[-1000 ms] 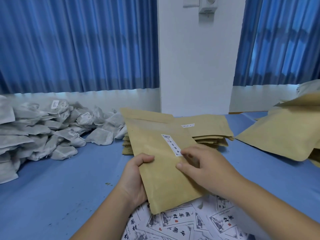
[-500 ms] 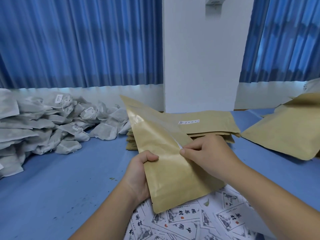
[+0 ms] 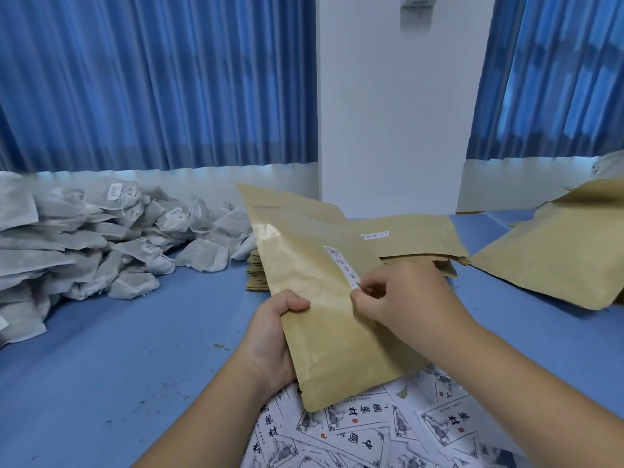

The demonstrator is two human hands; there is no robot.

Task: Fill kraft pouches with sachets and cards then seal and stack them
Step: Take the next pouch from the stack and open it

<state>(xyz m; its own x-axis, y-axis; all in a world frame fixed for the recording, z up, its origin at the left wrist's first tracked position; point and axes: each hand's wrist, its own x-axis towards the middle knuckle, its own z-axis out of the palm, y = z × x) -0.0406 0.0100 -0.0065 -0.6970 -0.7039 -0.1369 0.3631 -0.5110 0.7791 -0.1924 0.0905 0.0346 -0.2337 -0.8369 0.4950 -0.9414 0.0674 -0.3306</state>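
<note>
I hold one kraft pouch [image 3: 324, 319] tilted up over the blue table. My left hand [image 3: 275, 336] grips its left edge, thumb on the front. My right hand [image 3: 395, 298] pinches the lower end of the white label strip [image 3: 341, 265] on the pouch front. Behind it lies a flat stack of kraft pouches [image 3: 412, 241]. A heap of grey-white sachets [image 3: 101, 241] fills the left of the table. Printed white cards [image 3: 364, 430] lie spread under the pouch's bottom edge.
More kraft pouches [image 3: 553, 255] are piled at the right edge. A white pillar [image 3: 391, 106] and blue curtains [image 3: 152, 79] stand behind the blue table [image 3: 118, 366]. Small dark crumbs dot the tabletop near my left forearm.
The pouch has turned its labelled front back toward me after being tilted edge-on. My right hand's fingers have curled onto the label's lower end. The left hand's grip is unchanged.
</note>
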